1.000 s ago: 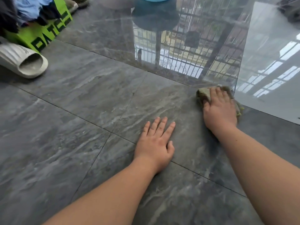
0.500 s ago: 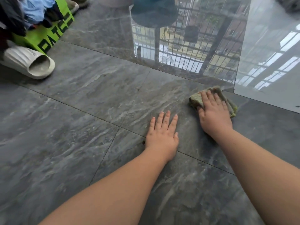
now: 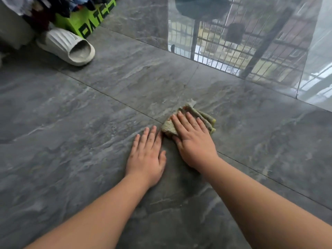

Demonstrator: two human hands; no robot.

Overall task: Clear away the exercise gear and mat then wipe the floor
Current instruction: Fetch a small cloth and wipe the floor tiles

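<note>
A folded greenish-grey cloth (image 3: 203, 116) lies on the dark grey tiled floor (image 3: 89, 141) near the middle of the view. My right hand (image 3: 193, 141) presses flat on the cloth with straight fingers, covering its near half. My left hand (image 3: 147, 155) rests flat on the bare tile just left of the cloth, fingers straight, its fingertips almost touching the cloth's edge. No mat or exercise gear shows in the frame.
A white slide sandal (image 3: 68, 46) lies at the upper left. Behind it stands a bright green bag (image 3: 89, 22) with black letters, stuffed with clothes. The glossy tiles at the upper right mirror a window grille (image 3: 233, 42).
My right hand has slid the cloth leftward and nearer, up beside my left hand. The view has shifted so the sandal and bag sit further right.
</note>
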